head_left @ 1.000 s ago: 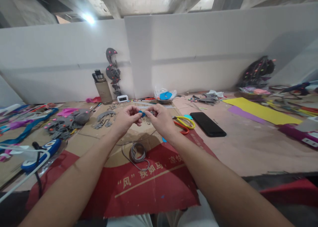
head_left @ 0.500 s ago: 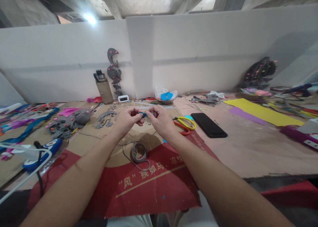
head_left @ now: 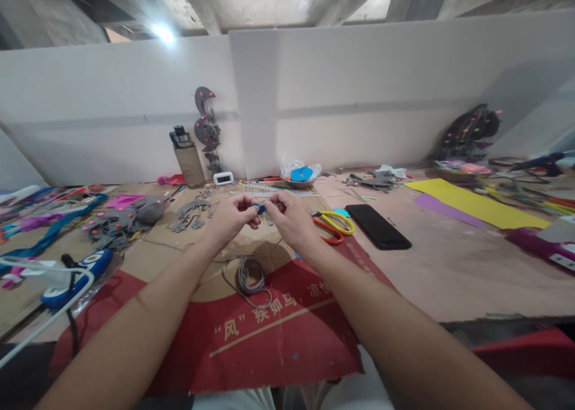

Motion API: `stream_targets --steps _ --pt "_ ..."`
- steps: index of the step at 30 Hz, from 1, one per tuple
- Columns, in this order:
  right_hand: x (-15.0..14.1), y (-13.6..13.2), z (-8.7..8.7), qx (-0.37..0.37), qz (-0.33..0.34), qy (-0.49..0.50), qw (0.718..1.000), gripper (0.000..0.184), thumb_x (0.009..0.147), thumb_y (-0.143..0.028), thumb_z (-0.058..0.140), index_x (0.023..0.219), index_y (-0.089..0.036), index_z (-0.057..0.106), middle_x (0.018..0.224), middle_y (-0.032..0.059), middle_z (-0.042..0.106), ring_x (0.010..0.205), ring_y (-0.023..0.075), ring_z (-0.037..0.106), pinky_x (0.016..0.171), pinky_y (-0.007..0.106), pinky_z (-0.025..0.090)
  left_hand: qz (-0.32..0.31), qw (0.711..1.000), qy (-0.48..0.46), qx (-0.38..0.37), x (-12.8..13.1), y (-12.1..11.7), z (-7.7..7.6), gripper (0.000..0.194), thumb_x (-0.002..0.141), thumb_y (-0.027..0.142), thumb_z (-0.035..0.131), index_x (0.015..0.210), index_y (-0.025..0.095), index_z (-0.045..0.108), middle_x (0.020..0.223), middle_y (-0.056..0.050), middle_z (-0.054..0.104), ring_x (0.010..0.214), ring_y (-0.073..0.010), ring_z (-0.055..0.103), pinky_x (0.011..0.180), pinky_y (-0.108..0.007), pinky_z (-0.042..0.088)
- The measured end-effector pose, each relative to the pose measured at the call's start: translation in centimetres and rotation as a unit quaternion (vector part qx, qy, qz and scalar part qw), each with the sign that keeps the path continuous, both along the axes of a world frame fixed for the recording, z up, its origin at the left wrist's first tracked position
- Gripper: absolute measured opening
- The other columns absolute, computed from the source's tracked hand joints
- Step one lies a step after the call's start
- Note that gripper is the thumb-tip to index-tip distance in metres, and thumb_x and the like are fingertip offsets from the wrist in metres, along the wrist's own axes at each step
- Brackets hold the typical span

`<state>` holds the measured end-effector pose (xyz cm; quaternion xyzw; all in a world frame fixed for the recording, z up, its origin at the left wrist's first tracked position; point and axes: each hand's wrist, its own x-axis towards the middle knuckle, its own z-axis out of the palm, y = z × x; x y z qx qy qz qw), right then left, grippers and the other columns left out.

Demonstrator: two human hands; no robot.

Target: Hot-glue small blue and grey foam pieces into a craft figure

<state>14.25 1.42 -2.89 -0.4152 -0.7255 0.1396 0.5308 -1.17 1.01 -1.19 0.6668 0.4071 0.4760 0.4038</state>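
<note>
A small blue piece point(head_left: 259, 208) is pinched between my two hands over the cardboard; its kind is too small to make out. My left hand point(head_left: 232, 217) grips it with thumb and forefinger. From the other side, the fingertips of my right hand point(head_left: 288, 216) close on it as well. Below them a coil of grey cord point(head_left: 251, 276) lies on the red and brown cardboard point(head_left: 269, 350), its loose end running left. Scissors with red and yellow handles point(head_left: 333, 224) rest just right of my right wrist.
A black phone point(head_left: 378, 226) lies to the right, with yellow sheet point(head_left: 476, 203) and purple sheet point(head_left: 447, 211) beyond. At the back stand a bottle point(head_left: 187, 161) and a bowl with blue pieces point(head_left: 300, 175). Grey cut-outs point(head_left: 123, 221) and a blue power strip point(head_left: 76, 278) are left.
My hands stay in nearly the same place, both still pinching the blue piece. Only slight finger movement shows.
</note>
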Motion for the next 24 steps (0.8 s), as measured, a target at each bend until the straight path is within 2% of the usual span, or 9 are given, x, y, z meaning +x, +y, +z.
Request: stream_targets --steps 24 --pt "-0.17 -0.25 -0.02 -0.003 0.013 -0.013 1.000 0.015 0.083 -0.027 0.046 0.072 -0.019 0.053 0.069 -0.0005 0.052 0.066 0.0126 0.046 0.060 0.025 0.034 -0.003 1.000 0.019 0.013 0.05 -0.13 0.05 0.011 0.072 0.023 0.062 0.072 0.014 0.055 0.055 0.000 0.060 0.048 -0.0112 0.057 0.051 -0.025 0.050"
